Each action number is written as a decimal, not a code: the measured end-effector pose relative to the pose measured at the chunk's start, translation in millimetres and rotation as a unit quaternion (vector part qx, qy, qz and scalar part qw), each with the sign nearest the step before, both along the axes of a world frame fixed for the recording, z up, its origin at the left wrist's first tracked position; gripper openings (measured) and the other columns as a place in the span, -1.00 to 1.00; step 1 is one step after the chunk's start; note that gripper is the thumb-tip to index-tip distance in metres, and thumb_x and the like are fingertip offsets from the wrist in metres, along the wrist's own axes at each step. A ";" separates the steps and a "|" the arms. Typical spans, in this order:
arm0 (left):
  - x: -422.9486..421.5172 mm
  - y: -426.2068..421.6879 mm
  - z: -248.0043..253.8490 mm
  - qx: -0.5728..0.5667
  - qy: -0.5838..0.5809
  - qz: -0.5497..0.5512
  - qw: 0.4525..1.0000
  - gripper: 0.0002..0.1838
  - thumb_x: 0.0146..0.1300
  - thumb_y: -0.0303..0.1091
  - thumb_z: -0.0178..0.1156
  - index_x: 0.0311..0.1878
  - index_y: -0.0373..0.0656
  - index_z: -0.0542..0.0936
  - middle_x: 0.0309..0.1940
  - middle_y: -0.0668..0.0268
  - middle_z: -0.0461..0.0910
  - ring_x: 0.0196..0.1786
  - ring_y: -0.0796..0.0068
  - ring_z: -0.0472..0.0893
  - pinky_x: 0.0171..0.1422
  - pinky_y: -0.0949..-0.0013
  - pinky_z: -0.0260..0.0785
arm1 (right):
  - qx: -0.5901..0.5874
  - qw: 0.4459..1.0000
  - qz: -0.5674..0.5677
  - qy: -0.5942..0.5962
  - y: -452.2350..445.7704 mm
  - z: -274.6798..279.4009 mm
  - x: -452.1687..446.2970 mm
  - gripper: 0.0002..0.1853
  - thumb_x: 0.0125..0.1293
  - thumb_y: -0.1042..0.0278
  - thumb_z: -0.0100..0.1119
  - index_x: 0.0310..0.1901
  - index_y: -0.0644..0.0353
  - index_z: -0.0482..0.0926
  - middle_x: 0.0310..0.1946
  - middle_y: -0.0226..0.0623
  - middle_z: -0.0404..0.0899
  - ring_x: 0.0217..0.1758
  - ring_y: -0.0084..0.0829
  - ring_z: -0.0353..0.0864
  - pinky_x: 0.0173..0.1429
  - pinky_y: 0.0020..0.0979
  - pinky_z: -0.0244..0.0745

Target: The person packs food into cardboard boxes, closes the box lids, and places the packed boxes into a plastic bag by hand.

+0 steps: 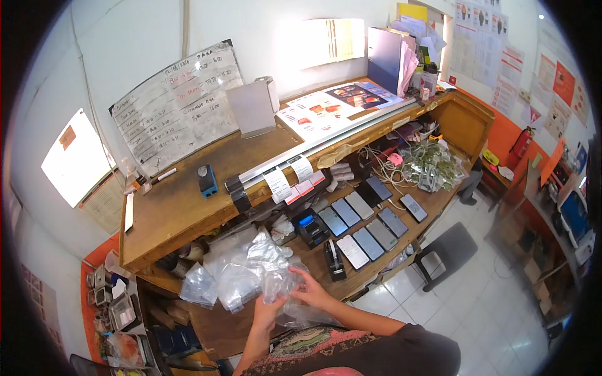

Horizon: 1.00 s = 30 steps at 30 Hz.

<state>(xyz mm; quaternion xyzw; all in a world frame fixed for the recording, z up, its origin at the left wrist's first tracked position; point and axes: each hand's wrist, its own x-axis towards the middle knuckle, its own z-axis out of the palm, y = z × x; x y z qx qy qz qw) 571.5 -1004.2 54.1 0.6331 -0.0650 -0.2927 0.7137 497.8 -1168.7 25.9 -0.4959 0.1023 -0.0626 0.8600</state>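
Note:
My left hand (268, 309) and my right hand (309, 292) are closed on a clear plastic bag (281, 283) held over the front edge of the lower wooden counter. The bag is crumpled, and what it may contain cannot be made out. Just beyond my hands lies a heap of clear plastic bags (233, 276), with a flat stack of small clear bags (199, 286) at its left. Right of my hands stands a small black device (334, 260), and behind it a black and blue label printer (311, 229).
Several smartphones (365, 242) lie in rows on the counter at the right. Further back are tangled white cables and a pile of leafy green packets (433, 165). An upper shelf (188, 219) overhangs the counter, with printed receipts (276, 184) hanging off it. A dark chair (446, 250) stands right.

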 end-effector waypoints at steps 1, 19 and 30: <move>-2.6 -2.5 3.0 -0.001 0.001 -0.001 1.000 -0.79 0.13 -0.51 0.40 -0.15 -0.26 0.64 -0.29 0.37 0.65 -0.26 0.60 0.57 -0.18 0.47 0.41 | -0.040 0.999 0.017 0.005 -5.4 -2.3 1.8 -0.70 0.35 0.45 0.22 0.11 0.25 0.57 -0.21 -0.35 0.58 -0.19 -0.56 0.55 -0.17 -0.48 0.51; 75.8 103.5 -49.6 0.364 -0.345 0.159 0.850 -0.91 0.02 -0.59 0.20 -0.36 -0.26 0.62 -0.50 0.19 0.63 -0.45 0.42 0.56 -0.33 0.37 0.38 | -0.187 0.980 0.050 -0.034 -49.4 -24.0 24.4 -0.80 0.37 0.26 0.27 -0.30 0.23 0.59 -0.46 -0.52 0.53 -0.39 -0.71 0.43 -0.28 -0.55 0.36; -15.4 125.2 117.4 0.334 -0.354 -0.319 0.813 -0.66 0.09 -0.17 0.23 -0.16 -0.23 0.63 -0.38 0.00 0.65 -0.32 0.01 0.65 -0.23 0.16 0.48 | -0.480 0.858 0.182 -0.012 22.5 -72.8 96.9 -0.67 -0.10 0.44 0.48 -0.31 0.16 0.50 -0.31 -0.20 0.50 -0.16 -0.23 0.52 -0.11 -0.27 0.43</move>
